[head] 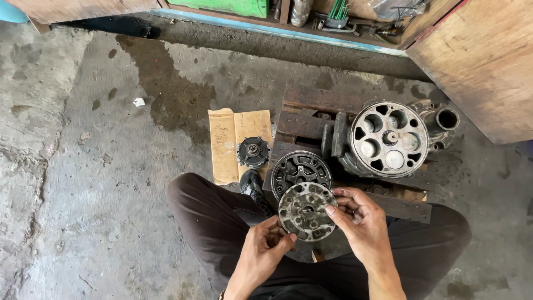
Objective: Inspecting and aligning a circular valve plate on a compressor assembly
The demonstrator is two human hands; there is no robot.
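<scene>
A round, dirty grey metal plate (306, 211) with several holes is held up over my lap between both hands. My left hand (265, 251) grips its lower left edge. My right hand (358, 221) pinches its right edge with thumb and fingers. Just beyond the plate a dark round cover (300, 168) with cut-outs lies on a worn wooden pallet (311, 111). A grey metal compressor body (388, 139), open end up with several cylinder bores, sits on the pallet to the right.
A small black round part (254, 151) rests on a piece of brown cardboard (227, 139) left of the pallet. A wooden board (483, 61) leans at the upper right. A shelf of clutter (333, 16) runs along the top. The concrete floor (100, 166) is stained.
</scene>
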